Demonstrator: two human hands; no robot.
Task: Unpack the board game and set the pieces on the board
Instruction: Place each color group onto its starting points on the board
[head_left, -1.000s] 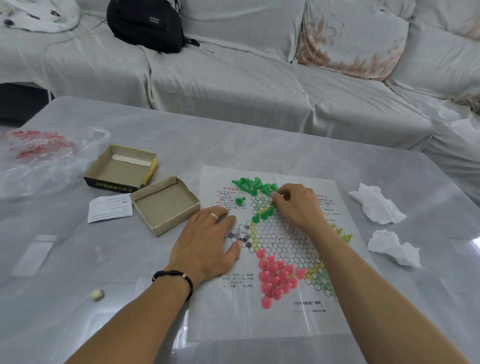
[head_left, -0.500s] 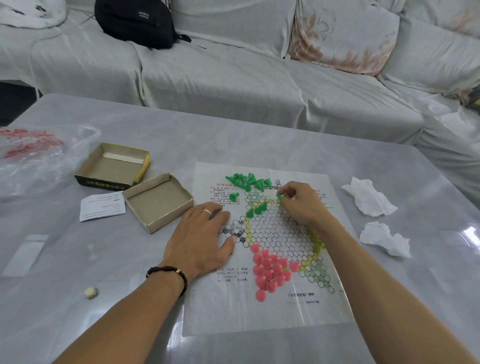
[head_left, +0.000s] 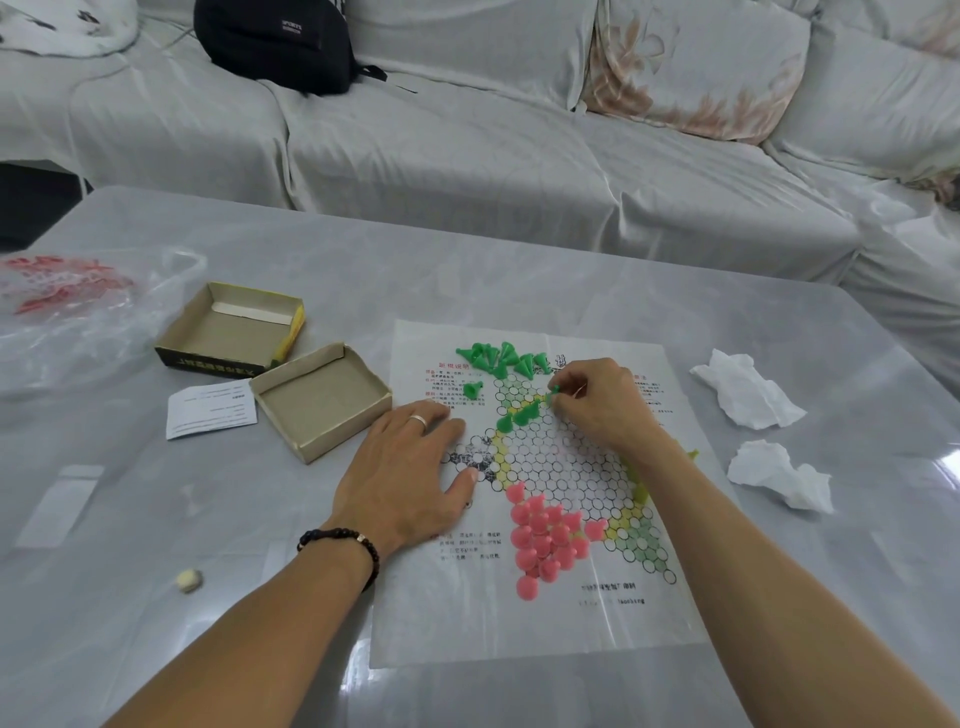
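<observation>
A paper game board (head_left: 524, 618) printed with a circle grid lies flat on the grey table. My right hand (head_left: 602, 405) pinches a small green piece (head_left: 554, 391) just over the board's upper corner, beside a short row of green pieces (head_left: 519, 415) standing on the grid. A loose heap of green pieces (head_left: 501, 357) lies at the board's far edge, one more (head_left: 472, 388) lies apart. Pink pieces (head_left: 543, 538) stand packed in the near corner. My left hand (head_left: 410, 467) rests flat on the board's left side, fingers spread. Yellow-green pieces (head_left: 641, 488) peek from under my right forearm.
Two open cardboard box halves (head_left: 322, 400) (head_left: 234, 327) and a paper slip (head_left: 210, 409) sit left of the board. A plastic bag with red pieces (head_left: 57, 286) lies far left. Crumpled tissues (head_left: 745, 387) (head_left: 779, 475) lie right. A small cream die (head_left: 188, 580) sits near left. A sofa stands behind.
My right hand took a green piece from the heap and drew it back toward the row on the grid. My left hand stayed pressed on the board.
</observation>
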